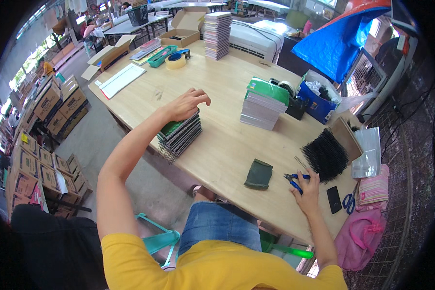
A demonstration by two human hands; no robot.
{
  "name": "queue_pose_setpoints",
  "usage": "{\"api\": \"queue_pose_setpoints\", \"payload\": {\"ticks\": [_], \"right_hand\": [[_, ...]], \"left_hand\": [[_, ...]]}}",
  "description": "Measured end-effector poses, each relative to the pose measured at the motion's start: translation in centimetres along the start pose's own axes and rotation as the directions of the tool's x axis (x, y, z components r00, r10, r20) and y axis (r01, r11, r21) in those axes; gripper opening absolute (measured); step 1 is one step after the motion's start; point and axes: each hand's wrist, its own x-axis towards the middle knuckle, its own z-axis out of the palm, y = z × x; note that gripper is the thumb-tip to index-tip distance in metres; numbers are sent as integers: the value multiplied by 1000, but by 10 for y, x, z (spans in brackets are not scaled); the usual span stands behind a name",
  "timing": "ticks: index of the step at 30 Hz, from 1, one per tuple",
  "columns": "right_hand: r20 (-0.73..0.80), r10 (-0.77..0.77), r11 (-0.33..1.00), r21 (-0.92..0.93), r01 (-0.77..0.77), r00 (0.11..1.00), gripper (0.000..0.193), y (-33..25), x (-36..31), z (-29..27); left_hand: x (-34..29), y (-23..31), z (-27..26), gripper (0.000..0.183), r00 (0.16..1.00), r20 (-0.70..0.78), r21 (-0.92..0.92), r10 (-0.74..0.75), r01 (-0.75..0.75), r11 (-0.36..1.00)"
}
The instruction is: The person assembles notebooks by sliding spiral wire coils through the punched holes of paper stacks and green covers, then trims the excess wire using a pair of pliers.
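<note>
My left hand (184,105) is over the far end of a stack of spiral-bound notebooks (180,135) with green covers, near the table's front edge. Its fingers are loosely bent and apart, with nothing in them; whether the palm touches the top notebook is hard to tell. On the right, my right hand (306,193) holds blue-handled pliers (293,182), their jaws pointing left above the tabletop. Just beyond that hand lies a pile of black spiral binding coils (325,155). A dark green, folded-looking pad (259,174) rests left of the pliers.
A stack of unbound notebooks (263,110) with a green cover stands mid-table. Behind it are a tape dispenser and a blue box (318,99). At right lie a phone (333,200) and scissors (349,202). A tall paper stack (217,36) and tape roll (175,61) stand at the back.
</note>
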Motion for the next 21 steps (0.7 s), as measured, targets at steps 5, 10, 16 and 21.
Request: {"api": "queue_pose_setpoints", "payload": {"ticks": [5,10,16,21], "right_hand": [[181,42,998,28,-48,983,74,-50,15,1],[341,8,996,85,-39,940,73,-42,85,41],[279,-30,996,85,6,960,65,-44,111,52],[-133,274,961,4,-276,953,39,12,76,21]], "left_hand": [[54,37,-10,34,941,-338,126,-1,46,991],[168,33,29,38,777,-437,-158,-453,429,889],[242,-2,50,44,693,33,-358,-721,681,638],[217,43,26,39,744,-394,-645,-540,195,739]]}}
